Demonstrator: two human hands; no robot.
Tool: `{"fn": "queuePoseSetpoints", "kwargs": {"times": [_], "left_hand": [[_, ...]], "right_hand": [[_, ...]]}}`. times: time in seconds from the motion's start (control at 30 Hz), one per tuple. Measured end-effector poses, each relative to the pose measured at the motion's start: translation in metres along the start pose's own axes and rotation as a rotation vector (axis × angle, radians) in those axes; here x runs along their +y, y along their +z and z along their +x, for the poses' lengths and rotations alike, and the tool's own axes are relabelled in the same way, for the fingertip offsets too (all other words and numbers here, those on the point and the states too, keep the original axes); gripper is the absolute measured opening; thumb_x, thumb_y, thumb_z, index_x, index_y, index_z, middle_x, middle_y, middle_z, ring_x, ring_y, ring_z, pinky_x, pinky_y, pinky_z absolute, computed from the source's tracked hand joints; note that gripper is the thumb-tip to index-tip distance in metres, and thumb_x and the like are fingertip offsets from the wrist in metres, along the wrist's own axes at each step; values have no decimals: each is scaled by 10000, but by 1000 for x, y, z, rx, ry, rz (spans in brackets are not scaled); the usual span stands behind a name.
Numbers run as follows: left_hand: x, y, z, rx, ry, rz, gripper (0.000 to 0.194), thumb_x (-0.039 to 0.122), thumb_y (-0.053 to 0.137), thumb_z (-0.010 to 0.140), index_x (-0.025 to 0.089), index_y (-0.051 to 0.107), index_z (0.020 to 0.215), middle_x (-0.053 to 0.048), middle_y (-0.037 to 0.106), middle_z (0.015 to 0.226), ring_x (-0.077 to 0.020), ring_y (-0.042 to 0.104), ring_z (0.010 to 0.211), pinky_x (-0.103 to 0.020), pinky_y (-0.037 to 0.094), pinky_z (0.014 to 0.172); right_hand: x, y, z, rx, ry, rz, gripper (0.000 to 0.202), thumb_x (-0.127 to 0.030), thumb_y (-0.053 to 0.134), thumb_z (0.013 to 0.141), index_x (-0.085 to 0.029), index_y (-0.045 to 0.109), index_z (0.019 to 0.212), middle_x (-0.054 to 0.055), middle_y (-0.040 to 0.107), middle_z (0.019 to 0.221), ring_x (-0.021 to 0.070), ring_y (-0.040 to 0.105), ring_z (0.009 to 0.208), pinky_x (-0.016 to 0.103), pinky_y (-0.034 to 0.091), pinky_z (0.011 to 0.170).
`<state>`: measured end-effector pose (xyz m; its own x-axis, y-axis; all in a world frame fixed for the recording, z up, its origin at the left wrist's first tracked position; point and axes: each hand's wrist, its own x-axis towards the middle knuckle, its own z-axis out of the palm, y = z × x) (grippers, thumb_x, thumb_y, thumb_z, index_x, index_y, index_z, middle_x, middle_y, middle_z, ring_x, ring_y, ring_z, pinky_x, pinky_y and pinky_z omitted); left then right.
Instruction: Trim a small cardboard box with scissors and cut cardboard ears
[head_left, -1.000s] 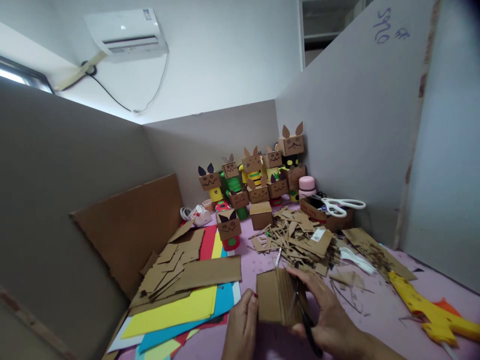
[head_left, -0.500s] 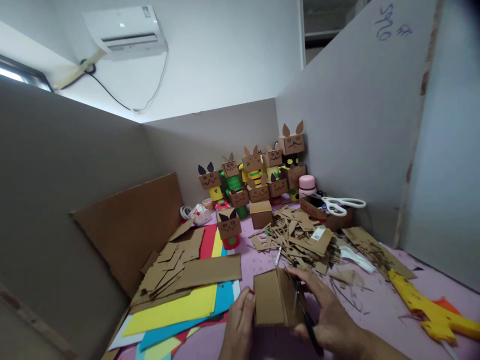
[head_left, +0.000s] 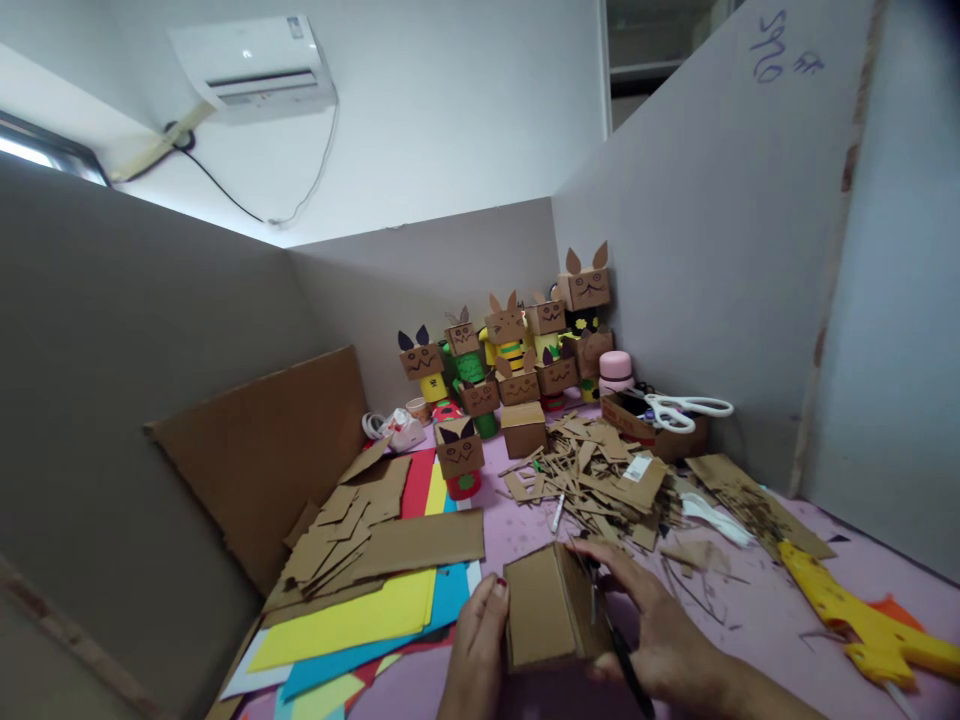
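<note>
A small brown cardboard box (head_left: 540, 610) is near the table's front edge, tilted, with its top and right side facing me. My left hand (head_left: 476, 640) grips its left side, thumb along the edge. At its right side is my right hand (head_left: 660, 625), fingers curved round a slim metal tool with a black handle, which looks like scissors (head_left: 621, 645). The metal part lies against the box's right side; its tips are hard to make out. My right fingertips reach the box's far and near right corners.
Cardboard sheets (head_left: 375, 500) and coloured paper (head_left: 337, 620) lie left. Cardboard scraps (head_left: 592, 480) are heaped beyond the box. Animal-faced box figures (head_left: 506, 325) stand at the back. A yellow glue gun (head_left: 862, 620) and white scissors (head_left: 682, 410) are right. Grey partitions (head_left: 712, 220) enclose the table.
The box has turned and tilted slightly in my hands, so its right side shows differently. The tool has shifted slightly downward with my right hand. Things on the table stay put.
</note>
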<state>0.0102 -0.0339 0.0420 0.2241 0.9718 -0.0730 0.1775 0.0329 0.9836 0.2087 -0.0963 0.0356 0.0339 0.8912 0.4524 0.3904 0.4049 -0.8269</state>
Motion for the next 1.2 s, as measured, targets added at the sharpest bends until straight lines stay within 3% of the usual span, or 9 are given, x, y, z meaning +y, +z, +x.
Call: {"fn": "queuePoseSetpoints", "kwargs": {"times": [0.1,0.2,0.37,0.6,0.8,0.93,1.07,1.13,1.2], "left_hand": [[-13,-3,4,59,-45,3,451,461,499,820,147,568,1136,-127,506,1370,-245,404,1302,-374,272,1115],[-18,-5,6,59,22,20,427,459,476,824,147,604,1085,-134,537,1343,-246,408,1298,-372,237,1131],[-11,-5,6,53,4,50,470,482,494,794,117,607,1068,-160,592,1255,-275,481,1215,-403,314,1084],[-9,-6,6,55,18,10,454,546,496,787,163,641,984,-108,635,1218,-283,486,1203,-394,368,1043],[-2,-1,5,108,-50,-56,389,452,540,772,152,593,1013,-140,593,1251,-274,489,1209,-391,395,1012],[4,2,2,102,-30,-83,355,488,522,780,187,613,945,-114,657,1140,-281,530,1145,-395,446,945],[4,2,2,-10,10,-109,395,565,535,762,201,629,882,-90,693,1035,-286,576,1049,-400,466,905],[1,1,3,-16,-8,-105,422,562,550,757,192,610,952,-106,653,1135,-291,545,1106,-410,440,938],[-3,-1,3,67,-29,-88,437,540,572,754,192,586,1019,-117,573,1268,-279,456,1221,-392,373,1010]], "right_hand": [[0,-1,0,2,6,7,786,-327,781,505,-205,525,1238,168,567,1265,357,534,1147,480,447,926],[0,-1,-1,-2,1,13,789,-336,782,509,-206,523,1244,168,557,1276,358,529,1155,475,447,924],[0,-1,-1,-33,-28,17,787,-339,778,505,-194,536,1240,165,574,1246,363,532,1145,486,429,941],[0,-1,-2,-32,-28,20,787,-323,773,513,-183,535,1250,174,563,1262,368,529,1153,473,452,922],[2,0,-2,-42,-58,17,764,-381,766,528,-202,542,1237,164,584,1243,352,552,1132,457,463,908],[2,0,-1,-13,-26,19,770,-363,772,515,-201,538,1230,162,588,1243,360,553,1134,450,480,889],[2,1,-2,-25,-23,6,773,-301,772,510,-196,527,1236,161,583,1250,347,551,1139,464,465,921],[2,1,-2,-18,-35,0,779,-282,776,505,-193,525,1238,163,580,1254,348,546,1144,473,457,933],[3,0,-2,20,-34,-11,776,-271,775,514,-189,519,1242,170,570,1266,352,537,1153,478,458,931]]}}
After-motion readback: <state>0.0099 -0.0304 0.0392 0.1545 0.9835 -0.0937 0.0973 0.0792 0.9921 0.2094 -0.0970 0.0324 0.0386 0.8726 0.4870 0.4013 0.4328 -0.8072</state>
